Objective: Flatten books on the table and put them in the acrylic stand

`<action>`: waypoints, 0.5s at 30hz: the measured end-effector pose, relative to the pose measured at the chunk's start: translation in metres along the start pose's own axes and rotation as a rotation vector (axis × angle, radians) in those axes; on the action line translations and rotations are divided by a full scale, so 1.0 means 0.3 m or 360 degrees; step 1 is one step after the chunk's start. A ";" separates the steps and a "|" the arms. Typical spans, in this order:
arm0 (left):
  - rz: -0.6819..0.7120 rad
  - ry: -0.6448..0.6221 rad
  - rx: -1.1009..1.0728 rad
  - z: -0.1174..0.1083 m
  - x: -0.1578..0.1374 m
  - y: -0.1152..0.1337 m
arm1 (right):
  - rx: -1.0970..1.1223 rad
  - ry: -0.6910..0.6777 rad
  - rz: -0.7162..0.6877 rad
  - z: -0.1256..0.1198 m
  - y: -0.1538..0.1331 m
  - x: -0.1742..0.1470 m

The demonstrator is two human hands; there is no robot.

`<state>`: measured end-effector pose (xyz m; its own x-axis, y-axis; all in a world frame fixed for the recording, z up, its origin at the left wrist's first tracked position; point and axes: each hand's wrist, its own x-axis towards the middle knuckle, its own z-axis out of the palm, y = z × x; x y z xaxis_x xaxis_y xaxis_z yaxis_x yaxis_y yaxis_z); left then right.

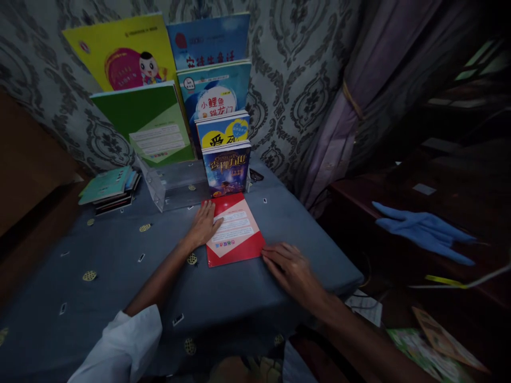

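A red book (233, 255) with a pale text panel lies flat on the cloth-covered table (159, 287). My left hand (203, 226) rests flat over its left edge, fingers stretched out. At the book's near right corner, my right hand (289, 266) has its fingertips closed together on the edge. Just beyond stands a dark purple-blue book (226, 170), in front of a yellow-and-blue book (207, 130), a blue fish-story book (215, 88) and another blue book (207, 40). These stand in a clear stepped rack (154, 183).
On the rack's left side stand a green book (147, 119) and a yellow book (120, 53). A stack of books (109, 189) lies at the far left. Off the table's right edge are a blue glove (423, 229) and scattered papers (435, 340). A patterned wall and a tied purple curtain (339, 122) stand behind.
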<state>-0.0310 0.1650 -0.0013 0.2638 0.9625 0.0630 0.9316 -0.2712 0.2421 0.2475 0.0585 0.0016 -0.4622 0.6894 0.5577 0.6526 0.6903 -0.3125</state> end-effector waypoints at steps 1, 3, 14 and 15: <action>-0.0006 0.0013 0.0012 0.004 0.000 0.000 | 0.0013 -0.0028 -0.0006 0.006 0.000 0.023; -0.0010 0.0033 0.0038 0.009 -0.001 0.002 | 0.0050 -0.0121 -0.0022 0.027 0.000 0.083; -0.0015 0.0065 0.0129 0.008 -0.002 0.018 | 0.0159 -0.0313 -0.0248 0.300 0.104 0.453; -0.0015 0.0053 0.0125 0.007 -0.001 0.019 | 0.0164 -0.0326 -0.0251 0.322 0.121 0.468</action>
<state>-0.0253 0.1630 -0.0020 0.2474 0.9644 0.0936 0.9512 -0.2602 0.1659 0.1483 0.2016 -0.0057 -0.6721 0.5944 0.4416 0.5033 0.8041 -0.3164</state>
